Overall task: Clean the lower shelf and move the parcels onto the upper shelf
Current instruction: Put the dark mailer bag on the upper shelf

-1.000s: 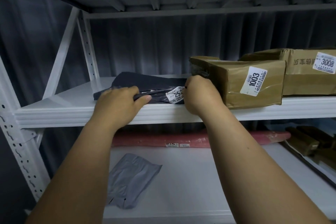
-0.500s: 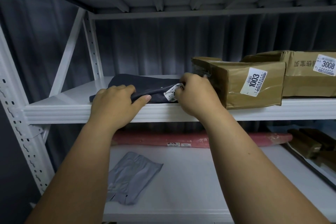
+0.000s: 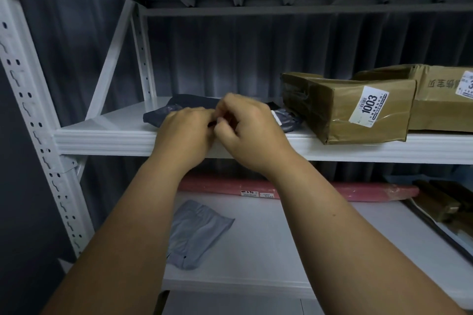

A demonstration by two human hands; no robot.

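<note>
Dark navy parcel (image 3: 190, 105) under the fingertips (image 3: 210, 114); right of them a tan-brown box (image 3: 340, 120) with a white label, black 1003. Below them, a pale grey bag (image 3: 197, 233) and pink-red roll (image 3: 358, 190) on the white shelf (image 3: 281, 250).

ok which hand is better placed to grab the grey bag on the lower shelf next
Probably the left hand: the grey bag lies on the lower shelf almost directly beneath it, while the right hand sits farther right.

Dark flat parcel (image 3: 194, 106) is lying on the upper shelf (image 3: 107, 135) beside the taped brown 1003 box (image 3: 353, 110); grey mailer (image 3: 194, 233) and pink roll (image 3: 371, 190) are sitting on the lower shelf (image 3: 294, 243).
</note>
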